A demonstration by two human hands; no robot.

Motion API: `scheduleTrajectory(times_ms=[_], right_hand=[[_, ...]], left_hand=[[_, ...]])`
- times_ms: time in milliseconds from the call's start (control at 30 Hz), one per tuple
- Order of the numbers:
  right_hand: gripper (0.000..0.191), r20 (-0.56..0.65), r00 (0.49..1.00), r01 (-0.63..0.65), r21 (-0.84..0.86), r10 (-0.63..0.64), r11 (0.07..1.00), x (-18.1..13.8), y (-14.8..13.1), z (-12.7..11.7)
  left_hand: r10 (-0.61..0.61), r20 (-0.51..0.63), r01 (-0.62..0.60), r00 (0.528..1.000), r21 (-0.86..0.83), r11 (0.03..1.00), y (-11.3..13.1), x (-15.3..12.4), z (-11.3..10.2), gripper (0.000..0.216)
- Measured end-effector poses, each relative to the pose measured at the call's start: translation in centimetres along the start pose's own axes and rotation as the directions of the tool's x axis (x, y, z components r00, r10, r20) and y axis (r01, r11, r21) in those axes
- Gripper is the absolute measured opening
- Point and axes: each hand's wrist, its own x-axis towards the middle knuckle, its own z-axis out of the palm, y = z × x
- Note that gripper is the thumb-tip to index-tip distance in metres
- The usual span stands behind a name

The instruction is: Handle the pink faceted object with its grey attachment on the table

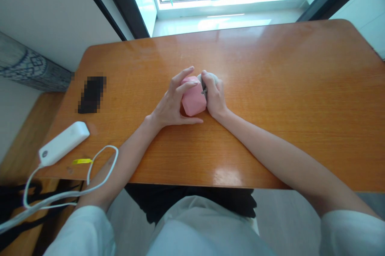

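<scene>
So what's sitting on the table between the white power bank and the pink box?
In the head view, only the left hand, gripping the pink box; between it and the white power bank is bare table.

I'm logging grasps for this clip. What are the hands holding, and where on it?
The left hand grips the pink box by its left side and top; the right hand closes on its right side, over a grey part.

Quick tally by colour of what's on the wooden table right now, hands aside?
Pink: 1, the pink rounded block gripped by the left hand
Grey: 1, a small grey object under the right hand, mostly hidden
White: 1, the white oblong power bank with its white cable
Black: 1, a blurred black rectangle
Total: 4
</scene>
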Motion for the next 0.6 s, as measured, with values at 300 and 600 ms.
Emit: scheduleTrajectory(times_ms=[300,600], right_hand=[[0.06,0.0,0.999,0.047,-0.038,-0.047,0.998,-0.71,-0.14,0.09],[0.064,-0.011,1.0,0.014,-0.047,-0.015,0.999,0.04,0.35,-0.11]], left_hand=[[-0.203,-0.061,0.183,0.977,-0.236,0.954,0.24,-0.44,0.59,0.089],[-0.05,-0.036,0.048,0.998,-0.067,0.997,-0.27,-0.2,-0.12,0.117]])
